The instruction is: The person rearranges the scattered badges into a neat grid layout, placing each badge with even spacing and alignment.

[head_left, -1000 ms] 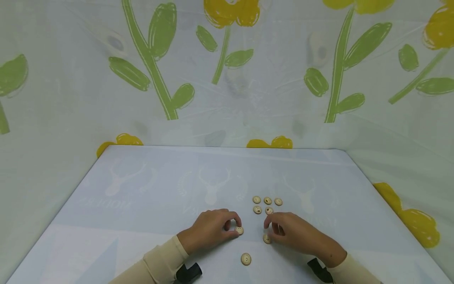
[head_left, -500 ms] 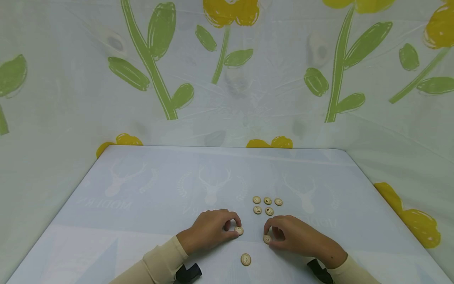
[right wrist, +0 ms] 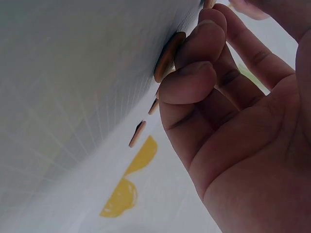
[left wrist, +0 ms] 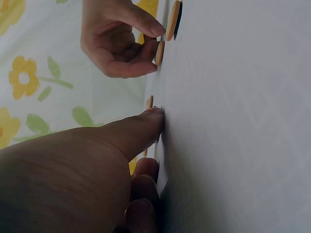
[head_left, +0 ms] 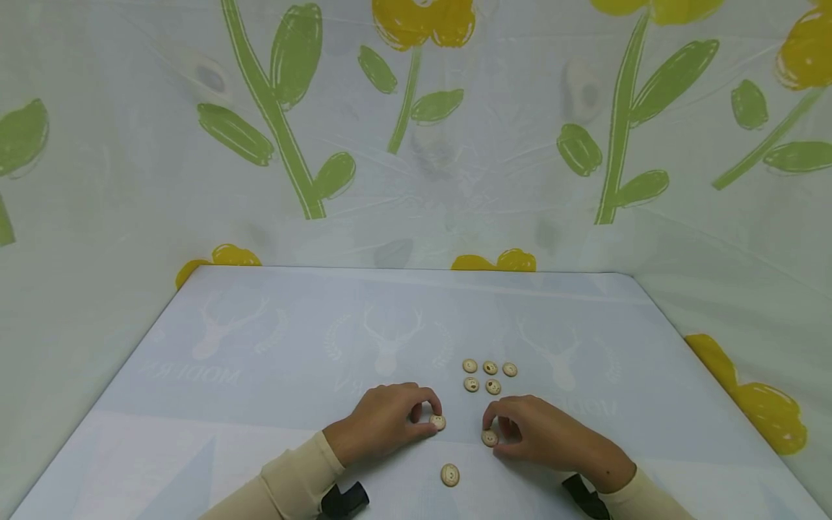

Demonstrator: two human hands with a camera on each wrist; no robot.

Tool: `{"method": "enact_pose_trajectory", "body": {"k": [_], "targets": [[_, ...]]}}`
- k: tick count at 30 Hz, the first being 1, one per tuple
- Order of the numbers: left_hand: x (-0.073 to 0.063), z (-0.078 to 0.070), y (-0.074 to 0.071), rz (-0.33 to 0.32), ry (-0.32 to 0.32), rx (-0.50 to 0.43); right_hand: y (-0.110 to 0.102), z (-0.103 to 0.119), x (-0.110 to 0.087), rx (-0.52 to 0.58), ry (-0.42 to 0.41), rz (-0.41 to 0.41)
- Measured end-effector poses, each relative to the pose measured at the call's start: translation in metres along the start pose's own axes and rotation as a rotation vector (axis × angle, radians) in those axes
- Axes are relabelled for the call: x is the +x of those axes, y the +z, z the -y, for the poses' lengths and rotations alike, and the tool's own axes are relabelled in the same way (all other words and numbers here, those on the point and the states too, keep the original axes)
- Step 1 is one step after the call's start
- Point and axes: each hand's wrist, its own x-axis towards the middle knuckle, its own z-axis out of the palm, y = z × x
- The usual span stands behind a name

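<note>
My left hand [head_left: 390, 422] pinches a round wooden button [head_left: 438, 422] between thumb and forefinger, low on the table. To its right, my right hand [head_left: 542, 433] has thumb and forefinger at opposite edges of a second wooden button [head_left: 490, 438]. The left wrist view also shows that button [left wrist: 160, 53] between the right hand's fingertips, while my left thumb hides most of the left one. A third button [head_left: 450, 474] lies nearer me, between the hands. In the right wrist view, curled fingers cover much of the pinch, with a button [right wrist: 169, 57] just beyond them.
Several more wooden buttons [head_left: 490, 367] lie in two short rows beyond my right hand. The table [head_left: 260, 347] has a pale blue and white cover with deer prints. A flower-patterned curtain [head_left: 487, 180] hangs behind and beside it.
My right hand has moved slightly down towards me and its thumb and forefinger have closed on the button, uncovering the row behind. My left hand has stayed in place.
</note>
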Motion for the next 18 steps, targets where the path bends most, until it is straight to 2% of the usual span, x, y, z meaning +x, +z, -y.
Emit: {"method": "enact_pose_trajectory", "body": {"k": [18], "targets": [[-0.0004,-0.0016,-0.0014,0.008,-0.012,-0.01,0.002,-0.0023,0.0,-0.006,-0.028,-0.013]]}}
